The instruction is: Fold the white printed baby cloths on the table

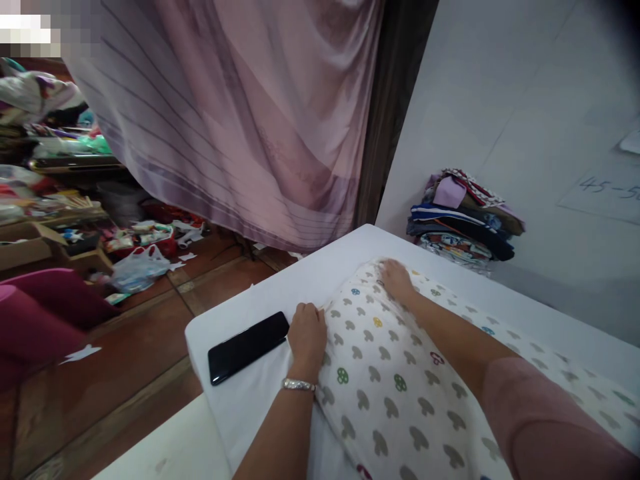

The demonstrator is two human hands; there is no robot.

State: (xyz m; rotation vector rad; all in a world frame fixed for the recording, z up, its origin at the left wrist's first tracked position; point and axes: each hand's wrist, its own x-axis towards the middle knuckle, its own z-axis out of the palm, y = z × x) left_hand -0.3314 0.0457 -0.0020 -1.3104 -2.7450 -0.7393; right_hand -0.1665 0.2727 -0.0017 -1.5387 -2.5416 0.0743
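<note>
A white cloth (385, 353) printed with grey, green, yellow and blue mushroom shapes is spread over the white-covered table. My left hand (307, 337), with a silver bracelet at the wrist, has its fingers curled on the cloth's left edge. Farther back, my right hand (395, 279) grips the far end of the same cloth; its fingertips are partly hidden. A black phone (249, 348) lies face up on the table just left of my left hand.
A stack of folded clothes (460, 217) stands against the wall behind the table (295, 283). A pink curtain (260, 120) hangs behind it. On the tiled floor at left are a plastic bag (140, 267), cardboard boxes (30, 247) and a magenta chair (55, 307).
</note>
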